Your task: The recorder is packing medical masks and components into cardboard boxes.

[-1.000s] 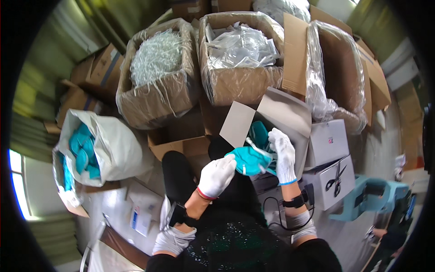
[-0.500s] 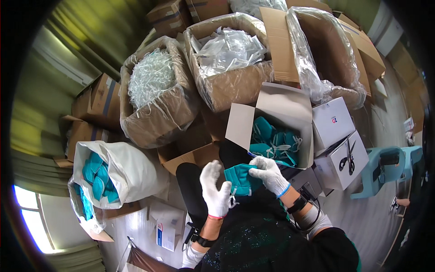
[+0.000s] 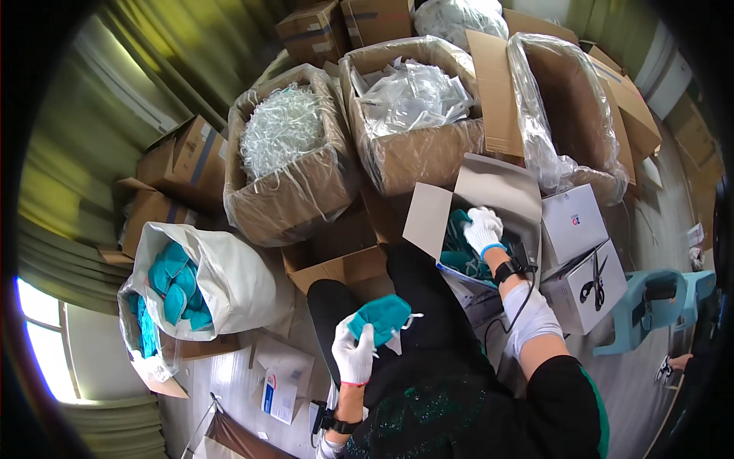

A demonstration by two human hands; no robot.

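Observation:
My left hand (image 3: 355,349), in a white glove with a red edge, holds a teal face mask (image 3: 382,318) over my lap. Its thumb lies on the near face of the mask, and a white ear strap sticks out to the right. My gloved right hand (image 3: 483,231) is inside an open white carton (image 3: 501,181) of teal masks. Its fingers are curled at the upper edge of a mask (image 3: 459,222) there; the fingertips are partly hidden. More masks (image 3: 462,262) with white straps lie below this hand.
To the left stands a white sack (image 3: 237,283) of teal masks. Ahead are lined boxes of white straps (image 3: 283,130) and clear packaging (image 3: 417,99), plus a lined box (image 3: 569,107). Scissors (image 3: 593,279) lie against white cartons (image 3: 575,218) beside a blue stool (image 3: 650,310).
My right hand has let go of the mask over my lap and moved forward into the carton. My left hand has closed on that mask and drawn it lower. The view has shifted slightly.

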